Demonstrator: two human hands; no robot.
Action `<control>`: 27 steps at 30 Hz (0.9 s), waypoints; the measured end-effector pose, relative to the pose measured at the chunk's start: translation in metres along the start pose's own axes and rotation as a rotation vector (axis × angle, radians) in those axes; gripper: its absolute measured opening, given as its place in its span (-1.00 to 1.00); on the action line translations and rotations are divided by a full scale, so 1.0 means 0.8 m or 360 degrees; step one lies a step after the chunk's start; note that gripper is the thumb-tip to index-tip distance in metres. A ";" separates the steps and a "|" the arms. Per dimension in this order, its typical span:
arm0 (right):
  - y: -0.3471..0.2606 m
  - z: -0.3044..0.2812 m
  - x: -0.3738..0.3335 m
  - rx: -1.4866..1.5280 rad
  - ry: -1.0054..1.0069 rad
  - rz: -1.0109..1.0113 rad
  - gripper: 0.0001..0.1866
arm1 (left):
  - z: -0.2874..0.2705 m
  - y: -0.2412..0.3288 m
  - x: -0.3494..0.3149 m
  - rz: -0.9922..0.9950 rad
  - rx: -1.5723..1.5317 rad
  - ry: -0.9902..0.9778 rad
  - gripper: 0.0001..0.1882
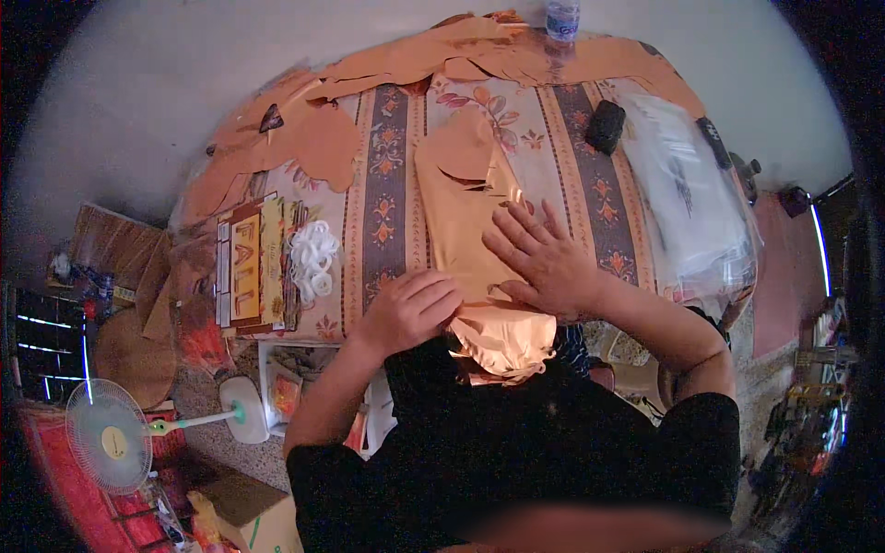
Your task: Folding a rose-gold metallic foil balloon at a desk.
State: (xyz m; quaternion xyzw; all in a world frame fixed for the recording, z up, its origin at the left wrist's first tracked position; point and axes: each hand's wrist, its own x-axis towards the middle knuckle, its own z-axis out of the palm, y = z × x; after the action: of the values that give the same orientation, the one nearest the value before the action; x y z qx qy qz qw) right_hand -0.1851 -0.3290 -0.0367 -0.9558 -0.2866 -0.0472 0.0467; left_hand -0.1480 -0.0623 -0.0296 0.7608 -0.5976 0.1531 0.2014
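Note:
A flat, shiny orange foil piece [461,221], shaped like a deflated balloon, lies lengthwise on the patterned tablecloth in front of me. Its near end hangs over the table's edge toward my body, crumpled and catching the light. My left hand [412,311] is closed at the left side of the foil, by the table edge, fingers curled over its border. Flat on the right side of the foil rests my right hand [544,258], its fingers spread. A matte orange rounded part [458,146] lies at the foil's far end.
More orange foil pieces [387,64] cover the table's far side. Left stand printed cards [247,267] beside white ribbon coils [314,258]. A dark block [605,127] and clear plastic bags [687,184] lie right. A water bottle [562,20] stands at the back; a fan [109,436] lower left.

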 end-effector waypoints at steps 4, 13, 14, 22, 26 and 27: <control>0.000 -0.002 0.000 -0.0022 -0.0034 0.0007 -0.29 | 0.003 -0.002 0.000 -0.0053 -0.0013 0.0063 -0.69; 0.007 0.005 0.000 0.0020 0.0002 -0.0013 -0.29 | 0.009 -0.010 0.003 -0.0404 -0.0445 0.0053 -0.71; 0.014 0.011 0.001 0.0105 -0.0022 -0.0031 -0.29 | 0.006 -0.009 0.005 -0.0507 -0.0520 0.0040 -0.71; 0.077 -0.046 -0.011 0.1855 -0.0200 -0.0013 -0.56 | -0.011 -0.008 0.023 -0.1258 -0.0846 -0.0125 -0.70; 0.076 -0.040 -0.009 0.1320 -0.0087 -0.0233 -0.55 | 0.033 -0.045 -0.004 -0.1248 -0.1130 0.0159 -0.71; 0.075 -0.034 -0.005 0.1197 0.0013 -0.0202 -0.59 | 0.037 -0.054 -0.001 -0.1271 -0.1289 0.0214 -0.75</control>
State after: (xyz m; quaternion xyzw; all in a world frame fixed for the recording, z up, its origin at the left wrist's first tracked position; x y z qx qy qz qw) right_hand -0.1568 -0.3845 -0.0139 -0.8520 -0.3423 0.0547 0.3924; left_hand -0.1068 -0.0669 -0.0610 0.7783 -0.2608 -0.1280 0.5566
